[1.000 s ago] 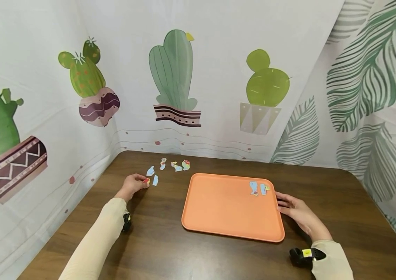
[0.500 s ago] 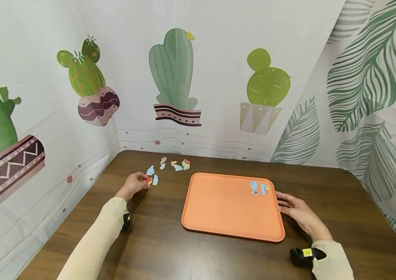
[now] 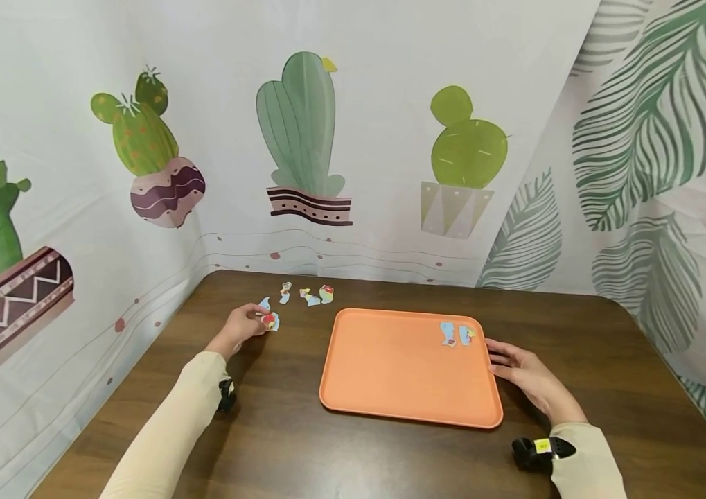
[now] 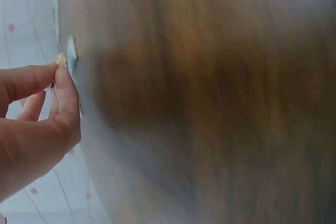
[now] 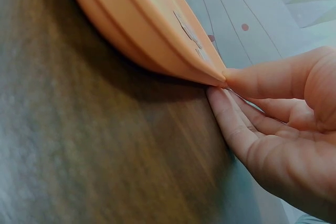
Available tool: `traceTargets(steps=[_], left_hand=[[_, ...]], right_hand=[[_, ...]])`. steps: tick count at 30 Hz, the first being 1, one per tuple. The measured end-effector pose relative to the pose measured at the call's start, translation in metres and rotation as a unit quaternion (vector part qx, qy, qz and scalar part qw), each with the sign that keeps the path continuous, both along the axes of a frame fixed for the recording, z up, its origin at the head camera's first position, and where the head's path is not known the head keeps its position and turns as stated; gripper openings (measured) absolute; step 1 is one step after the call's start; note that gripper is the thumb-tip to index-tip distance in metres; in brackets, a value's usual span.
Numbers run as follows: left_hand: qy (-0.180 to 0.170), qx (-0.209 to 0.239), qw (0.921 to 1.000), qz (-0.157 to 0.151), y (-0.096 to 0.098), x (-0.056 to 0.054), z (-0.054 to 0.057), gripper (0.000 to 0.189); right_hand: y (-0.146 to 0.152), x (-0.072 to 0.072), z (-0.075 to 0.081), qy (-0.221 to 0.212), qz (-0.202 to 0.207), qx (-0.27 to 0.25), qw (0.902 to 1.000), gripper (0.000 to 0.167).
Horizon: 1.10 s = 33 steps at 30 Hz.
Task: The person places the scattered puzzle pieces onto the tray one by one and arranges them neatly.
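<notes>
Between thumb and fingertips, my left hand (image 3: 242, 328) pinches a small red and yellow puzzle piece (image 3: 269, 321) at the table's far left. In the left wrist view, the tip of this puzzle piece (image 4: 61, 59) shows above the thumb. It overlaps a light blue piece (image 3: 276, 324) in the head view, and another blue piece (image 3: 265, 303) lies just behind the fingers. My right hand (image 3: 526, 374) holds the right rim of an orange tray (image 3: 402, 374). The right wrist view shows thumb and fingers gripping the tray's edge (image 5: 157, 45). Two pieces, one blue and red (image 3: 447, 333), one blue and yellow (image 3: 465, 335), lie on the tray's far right corner.
Farther back on the brown table (image 3: 278, 430) lie a narrow piece (image 3: 285, 292), a blue and yellow piece (image 3: 310, 298) and a red and green piece (image 3: 326, 294). A cloth (image 3: 384, 138) printed with cacti hangs behind the table.
The left hand has shifted the red and yellow piece slightly right, so it now overlaps the light blue piece. The right hand stays at the tray's rim; the head view has turned slightly.
</notes>
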<state>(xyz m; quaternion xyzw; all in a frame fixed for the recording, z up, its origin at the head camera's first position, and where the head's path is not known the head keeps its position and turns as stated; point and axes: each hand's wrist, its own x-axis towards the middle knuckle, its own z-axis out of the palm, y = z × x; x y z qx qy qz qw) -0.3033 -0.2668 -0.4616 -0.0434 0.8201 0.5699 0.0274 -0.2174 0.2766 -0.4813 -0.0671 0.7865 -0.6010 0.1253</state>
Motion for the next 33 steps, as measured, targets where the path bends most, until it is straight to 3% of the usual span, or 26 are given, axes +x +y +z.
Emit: traceTargets(steps=[5,13,21,28,33], left_hand=[[-0.035,0.084,0.9958,0.003,0.016,-0.004,0.009,0.037],[-0.061,0.144,0.9874,-0.022,0.051,-0.008,0.021,0.041],[-0.083,0.185,0.9790,-0.021,0.092,-0.015,0.036,0.040],[-0.088,0.212,0.9727,-0.033,0.127,-0.020,0.041,0.043],[-0.087,0.211,0.9722,-0.051,0.156,-0.022,0.044,0.038]], right_hand=[[-0.001,-0.001,-0.001,-0.002,-0.004,0.004,1.0000,0.063],[-0.003,0.000,0.000,-0.005,-0.003,0.009,0.9999,0.063],[-0.003,0.001,0.003,-0.003,-0.006,0.008,0.9999,0.063],[-0.005,0.003,0.005,-0.008,-0.003,0.011,0.9999,0.062],[-0.005,0.003,0.005,-0.007,-0.005,0.011,0.9999,0.062]])
